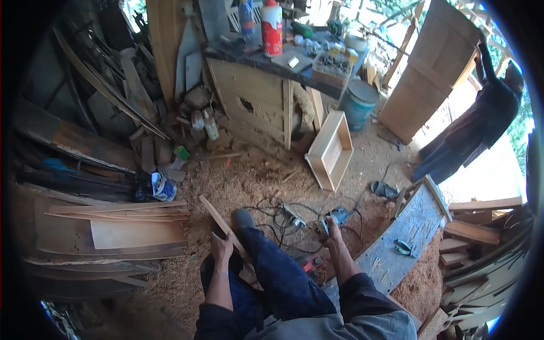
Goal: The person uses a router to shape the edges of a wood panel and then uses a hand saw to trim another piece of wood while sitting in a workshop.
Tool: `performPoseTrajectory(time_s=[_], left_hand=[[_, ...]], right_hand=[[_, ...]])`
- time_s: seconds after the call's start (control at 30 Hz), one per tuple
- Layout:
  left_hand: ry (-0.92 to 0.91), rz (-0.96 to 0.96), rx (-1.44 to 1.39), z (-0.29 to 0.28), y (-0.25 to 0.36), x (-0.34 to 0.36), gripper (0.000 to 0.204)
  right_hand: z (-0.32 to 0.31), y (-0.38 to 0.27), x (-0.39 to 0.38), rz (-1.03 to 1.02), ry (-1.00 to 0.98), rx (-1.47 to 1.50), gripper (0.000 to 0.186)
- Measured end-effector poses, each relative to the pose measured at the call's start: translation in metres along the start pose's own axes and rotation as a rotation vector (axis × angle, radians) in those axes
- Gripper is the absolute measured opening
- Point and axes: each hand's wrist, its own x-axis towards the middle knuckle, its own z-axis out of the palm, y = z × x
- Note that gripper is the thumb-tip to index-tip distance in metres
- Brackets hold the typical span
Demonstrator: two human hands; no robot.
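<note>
My left hand (221, 247) is closed on a long, pale wooden strip (213, 211), which slants across my left leg. My right hand (332, 233) is closed on a blue-and-metal power tool (339, 215), held out to the right, beside a long scratched board (405, 226). Another metal tool (293, 215) lies between my hands on the sawdust floor (266, 181) among black cables, and a red tool (310, 263) shows beside my right leg. A pair of pliers or similar small tool (406, 247) rests on the scratched board.
A cluttered workbench (297, 71) stands ahead, with an open wooden box (340, 150) below and a blue drum (358, 105). Stacked boards (113, 226) crowd the left, offcuts (470, 229) the right. A co-worker (476, 124) in dark clothes at upper right holds a large panel (425, 62).
</note>
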Motion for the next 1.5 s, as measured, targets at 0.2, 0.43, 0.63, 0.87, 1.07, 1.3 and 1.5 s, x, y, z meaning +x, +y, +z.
performPoseTrajectory(time_s=[0.2, 0.43, 0.63, 0.87, 1.07, 1.3, 1.5], left_hand=[[-0.134, -0.146, -0.185, 0.047, 0.006, 0.011, 0.066], [0.069, -0.235, -0.253, 0.053, 0.028, 0.002, 0.037], [0.077, -0.22, -0.311, 0.057, 0.021, 0.009, 0.041], [0.099, -0.243, -0.288, 0.054, 0.022, 0.015, 0.039], [0.114, -0.296, -0.38, 0.051, 0.011, 0.011, 0.045], [0.165, -0.359, -0.257, 0.055, 0.018, 0.016, 0.042], [0.118, -0.338, -0.342, 0.045, 0.028, 0.026, 0.035]], right_hand=[[-0.016, 0.044, 0.042, 0.056, 0.203, -0.064, 0.036], [-0.06, 0.042, 0.116, -0.021, 0.426, -0.408, 0.051], [-0.11, 0.027, 0.206, -0.054, 0.363, -0.387, 0.031], [-0.079, 0.002, 0.279, 0.001, 0.389, -0.109, 0.041], [-0.043, 0.0, 0.35, 0.006, 0.248, 0.071, 0.044], [-0.016, 0.018, 0.418, -0.071, -0.173, 0.094, 0.041], [-0.041, 0.009, 0.417, 0.236, -0.051, -0.097, 0.027]])
